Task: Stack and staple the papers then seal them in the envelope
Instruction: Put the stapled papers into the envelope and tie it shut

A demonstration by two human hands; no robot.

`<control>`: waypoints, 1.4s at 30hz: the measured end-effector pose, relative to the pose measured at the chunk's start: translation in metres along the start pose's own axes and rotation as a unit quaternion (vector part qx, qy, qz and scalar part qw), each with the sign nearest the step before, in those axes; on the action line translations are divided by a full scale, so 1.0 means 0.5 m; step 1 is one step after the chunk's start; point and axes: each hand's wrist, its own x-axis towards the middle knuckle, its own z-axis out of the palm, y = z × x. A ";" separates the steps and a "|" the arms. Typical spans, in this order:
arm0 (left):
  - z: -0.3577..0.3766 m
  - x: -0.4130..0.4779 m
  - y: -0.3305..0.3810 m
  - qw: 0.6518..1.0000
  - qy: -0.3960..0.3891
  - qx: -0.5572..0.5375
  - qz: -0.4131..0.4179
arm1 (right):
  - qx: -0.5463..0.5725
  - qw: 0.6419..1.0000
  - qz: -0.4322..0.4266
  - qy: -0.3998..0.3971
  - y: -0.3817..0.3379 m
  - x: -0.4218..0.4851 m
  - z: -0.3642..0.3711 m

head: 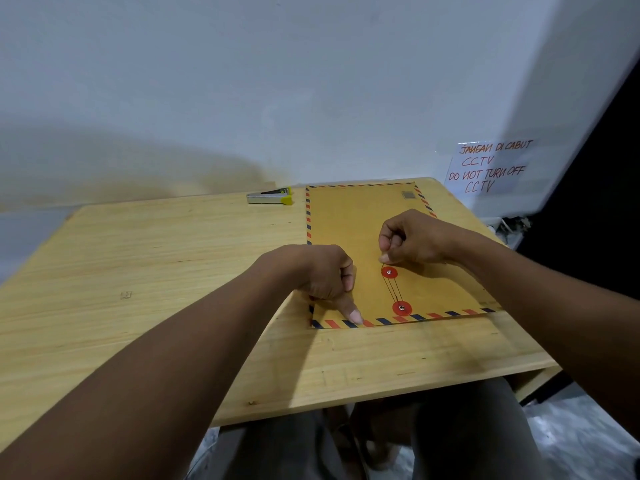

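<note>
A brown envelope (349, 220) with a red and blue striped border lies flat on the right half of the wooden table (156, 258). Two red closure discs sit near its front edge, the upper disc (389, 272) and the lower disc (401, 308), with a thin string running between them. My right hand (412, 239) pinches the string's end just above the upper disc. My left hand (325, 275) is curled, its forefinger pressing the envelope's front left corner. No loose papers are in sight. A silver stapler (270, 196) with yellow trim lies at the table's far edge, left of the envelope.
A white wall rises directly behind the table. A handwritten paper sign (490, 167) hangs on the wall at the right. Beyond the table's right edge is a dark area with some cables (512, 225). My knees show below the front edge.
</note>
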 end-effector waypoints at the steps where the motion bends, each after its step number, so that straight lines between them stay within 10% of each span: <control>1: 0.000 -0.001 0.000 1.000 0.001 -0.001 0.000 | -0.004 1.000 0.001 0.002 0.001 -0.002 -0.001; 42: 0.017 -0.007 0.044 0.988 0.010 0.126 0.086 | -0.013 0.999 -0.005 0.040 0.005 -0.004 0.013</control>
